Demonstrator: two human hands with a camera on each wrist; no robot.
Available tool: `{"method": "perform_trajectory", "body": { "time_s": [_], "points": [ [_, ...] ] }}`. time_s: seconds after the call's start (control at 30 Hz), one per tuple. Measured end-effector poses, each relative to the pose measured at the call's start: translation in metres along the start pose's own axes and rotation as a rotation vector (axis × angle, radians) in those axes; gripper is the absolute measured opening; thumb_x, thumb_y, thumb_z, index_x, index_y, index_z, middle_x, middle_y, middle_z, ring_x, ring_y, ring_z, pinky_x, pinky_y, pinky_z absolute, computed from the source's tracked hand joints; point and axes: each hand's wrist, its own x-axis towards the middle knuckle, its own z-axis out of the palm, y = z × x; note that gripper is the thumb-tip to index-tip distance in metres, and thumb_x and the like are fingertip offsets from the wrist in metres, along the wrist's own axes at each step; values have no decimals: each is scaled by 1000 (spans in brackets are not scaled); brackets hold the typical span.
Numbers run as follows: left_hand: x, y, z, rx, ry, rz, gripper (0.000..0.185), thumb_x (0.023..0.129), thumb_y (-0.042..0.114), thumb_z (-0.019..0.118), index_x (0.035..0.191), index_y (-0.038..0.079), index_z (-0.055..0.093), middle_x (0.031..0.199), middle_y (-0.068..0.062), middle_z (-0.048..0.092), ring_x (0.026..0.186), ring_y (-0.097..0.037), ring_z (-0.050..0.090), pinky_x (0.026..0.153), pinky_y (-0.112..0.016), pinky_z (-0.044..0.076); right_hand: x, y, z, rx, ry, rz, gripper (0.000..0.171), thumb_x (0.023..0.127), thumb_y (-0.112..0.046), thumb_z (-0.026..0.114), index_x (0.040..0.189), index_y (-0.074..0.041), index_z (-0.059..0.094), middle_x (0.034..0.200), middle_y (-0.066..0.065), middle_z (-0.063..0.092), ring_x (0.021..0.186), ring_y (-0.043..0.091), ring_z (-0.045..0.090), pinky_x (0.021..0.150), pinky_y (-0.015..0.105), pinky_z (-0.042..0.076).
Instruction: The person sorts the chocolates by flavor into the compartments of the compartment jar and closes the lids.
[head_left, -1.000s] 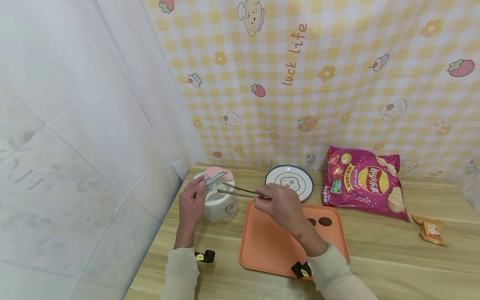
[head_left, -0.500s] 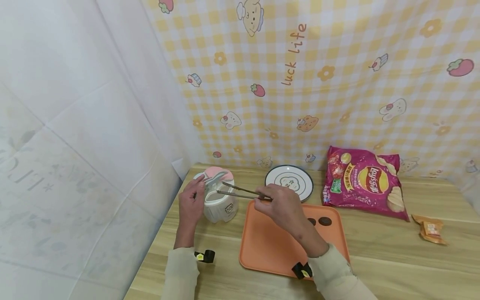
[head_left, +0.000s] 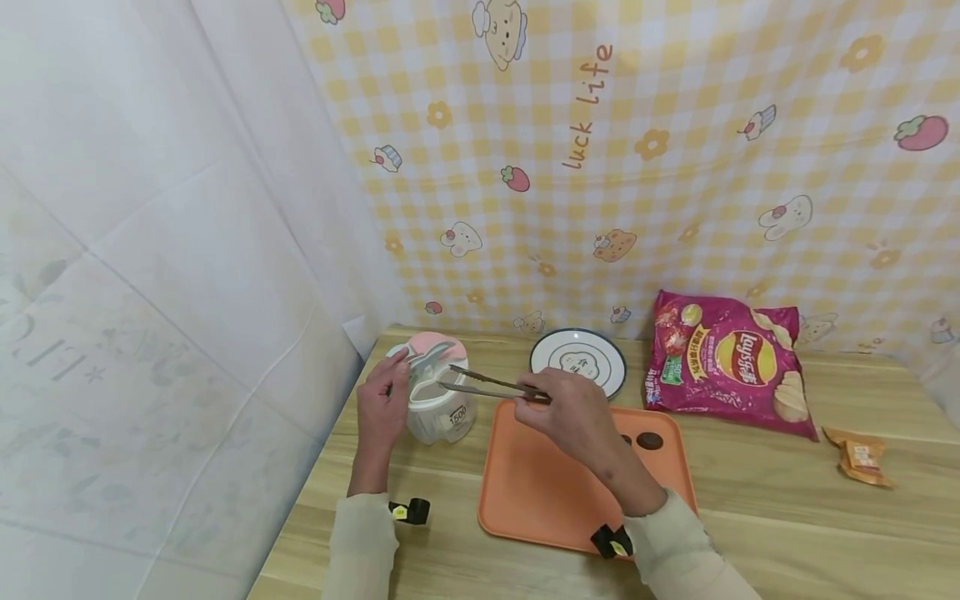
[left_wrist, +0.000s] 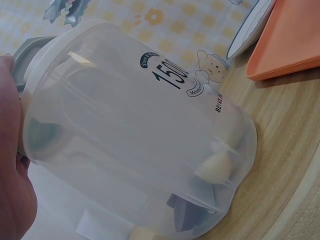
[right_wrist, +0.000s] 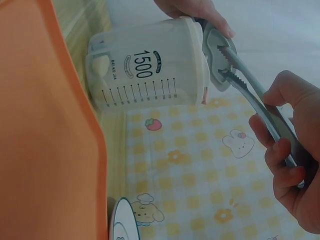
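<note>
Head view: my left hand (head_left: pixel 381 410) wraps around the left side of the clear plastic jar (head_left: pixel 441 404) at the far left of the tabletop (head_left: pixel 787 517), fingers curled on its wall, which I judge is to steady it while the tongs (head_left: pixel 491 385) work at its mouth. My right hand (head_left: pixel 573 414) pinches the handle end of the tongs, arms squeezed close but tips a little apart, reaching left so the tips sit at the jar's open rim beside the flipped-up pink lid (head_left: pixel 430 344).

In the right wrist view the jar (right_wrist: pixel 150 67) shows a printed "1500" and a measuring scale on its side; the toothed tong tips (right_wrist: pixel 220 65) hold nothing that I can see. In the left wrist view the jar (left_wrist: pixel 140 135) is frosted and see-through, with a few pale and dark pieces lying at the bottom.

Just right of the jar lies an orange tray (head_left: pixel 540 492) carrying 2 dark round cookies (head_left: pixel 649 441). Behind it sits a white plate (head_left: pixel 578 361), and farther right a pink chip bag (head_left: pixel 731 362) and a small orange packet (head_left: pixel 861 457).
</note>
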Motion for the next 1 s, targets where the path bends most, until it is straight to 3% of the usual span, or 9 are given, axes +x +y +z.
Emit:
{"method": "perform_trajectory", "body": {
  "time_s": [0.27,0.57,0.7,0.83,1.0],
  "points": [
    [1,-1,0,-8,6,-8,23,93,16,58,84,2,74,112,-11,66,112,-30,57,98,-46,39,-9,4,-9,19,-13,6,12,78,-26,67,89,-24,72,79,-17,62,68,-3,57,55,23,47],
    [-1,-4,1,-15,8,-2,21,93,15,59,85,4,75,113,-10,66,112,-30,57,97,-49,39,-37,17,-30,27,-45,74,17,76,-25,70,93,-24,73,79,-18,62,66,-4,56,55,20,47],
    [-1,-3,0,0,4,-6,23,94,16,58,82,5,74,113,-9,66,111,-29,57,97,-48,40,-51,30,-39,-12,-44,19,16,74,-22,72,90,-24,71,73,-17,58,60,0,52,51,19,43],
    [-1,3,-1,-3,4,7,24,94,15,58,78,4,73,113,-12,65,111,-31,57,96,-49,40,-66,44,-53,-8,-109,-7,19,78,-21,71,94,-31,69,79,-19,59,65,-1,55,55,19,46],
    [-1,-2,-1,0,1,12,26,94,17,58,77,4,72,113,-10,66,111,-28,58,96,-47,41,-82,61,-75,-23,-189,-5,23,75,-22,76,98,-28,72,82,-23,60,63,-3,53,53,16,44]
  ]
}}
